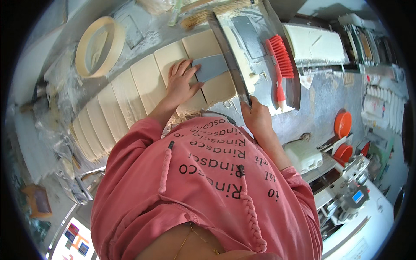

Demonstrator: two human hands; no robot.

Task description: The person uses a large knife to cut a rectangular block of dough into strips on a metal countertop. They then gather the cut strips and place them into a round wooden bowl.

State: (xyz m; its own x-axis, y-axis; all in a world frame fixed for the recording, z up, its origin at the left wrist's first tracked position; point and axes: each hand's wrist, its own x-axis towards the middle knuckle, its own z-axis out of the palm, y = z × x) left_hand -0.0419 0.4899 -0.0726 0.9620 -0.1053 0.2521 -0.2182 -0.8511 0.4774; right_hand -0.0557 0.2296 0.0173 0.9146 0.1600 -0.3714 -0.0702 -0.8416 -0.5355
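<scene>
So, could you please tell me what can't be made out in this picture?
All in the head view:
Near end of the long metal strip: covered by the right hand.
Surface beneath the left hand, beside the grey plate: hidden by that hand.
Greenish clear object: cut off by the upper edge.
Blue screen: too small to read.

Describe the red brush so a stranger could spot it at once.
Follow the row of cream slabs rightward to the metal strip in the right hand. Beyond it lies the red brush, handle toward the pink sweatshirt. Its bright colour sets it apart from the straw brush further left.
</scene>
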